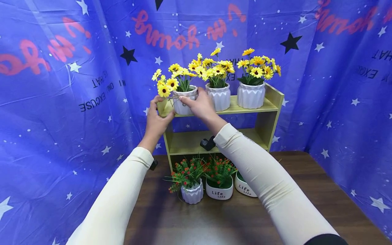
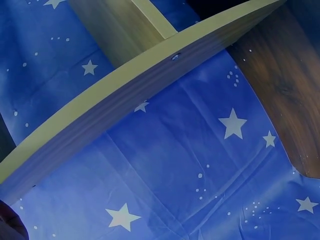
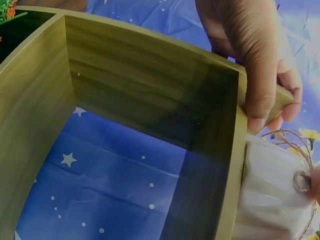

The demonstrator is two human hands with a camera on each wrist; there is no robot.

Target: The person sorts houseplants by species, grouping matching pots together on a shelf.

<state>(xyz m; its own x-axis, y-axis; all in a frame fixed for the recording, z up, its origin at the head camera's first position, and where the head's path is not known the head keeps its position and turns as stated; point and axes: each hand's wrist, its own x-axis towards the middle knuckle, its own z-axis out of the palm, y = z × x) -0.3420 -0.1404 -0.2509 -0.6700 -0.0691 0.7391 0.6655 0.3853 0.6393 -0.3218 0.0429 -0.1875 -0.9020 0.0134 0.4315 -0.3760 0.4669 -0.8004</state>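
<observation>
While two daisy pots (image 1: 251,96) stand shelved upper right of centre, the right hand (image 1: 202,105) pinches a twine-tied pot (image 1: 183,106), the left hand (image 1: 155,123) grips the shelf (image 1: 184,143), and red-flowered pots (image 1: 192,194) sit unshelved lower centre

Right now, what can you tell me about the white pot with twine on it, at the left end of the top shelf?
The white pot looks glossy and ceramic, with brown twine tied around its upper part. Yellow flowers with dark centres rise from it on green stems, some leaning out past its left side. It stands roughly upright on the top shelf, at the left end. The person's right-hand grip holds it near the rim, thumb in front.
</observation>
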